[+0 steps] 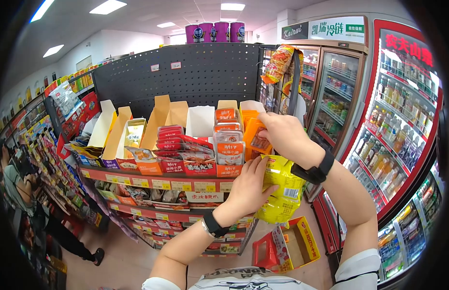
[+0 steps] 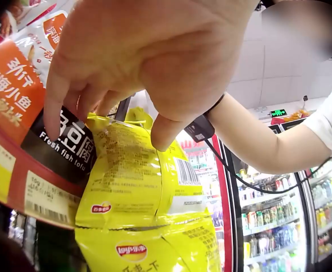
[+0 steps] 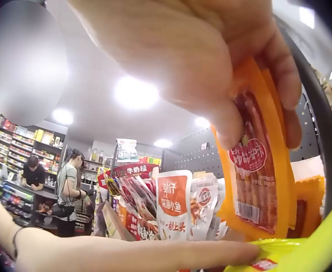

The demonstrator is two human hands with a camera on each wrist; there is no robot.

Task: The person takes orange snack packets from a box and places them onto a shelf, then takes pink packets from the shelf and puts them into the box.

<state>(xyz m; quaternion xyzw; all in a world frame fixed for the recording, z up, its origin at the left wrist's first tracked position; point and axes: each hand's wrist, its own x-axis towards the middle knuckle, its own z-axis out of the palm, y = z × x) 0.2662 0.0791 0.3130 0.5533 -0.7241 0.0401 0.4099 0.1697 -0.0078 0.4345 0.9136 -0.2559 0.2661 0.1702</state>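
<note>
My right hand (image 1: 292, 133) pinches an orange snack packet (image 3: 257, 170) at its upper part, thumb on one face and fingers on the other. A clear window in the packet shows reddish-brown sticks. More orange packets (image 3: 309, 198) stand just behind it in the box. My left hand (image 1: 244, 191) is lower, at the shelf's front corner, its fingers extended. Its thumb lies against yellow chip bags (image 1: 282, 191) hanging at the shelf end, and one fingertip is at the black front of a box (image 2: 58, 141). White-and-orange fish snack packets (image 1: 230, 152) stand left of the hands.
Opened cartons of red snack packets (image 1: 171, 145) line the shelf (image 1: 152, 182) to the left. On the floor lies a yellow carton (image 1: 309, 241) beside a red package (image 1: 268, 251). Drinks fridges (image 1: 386, 116) stand on the right. Another person (image 1: 28, 183) is in the left aisle.
</note>
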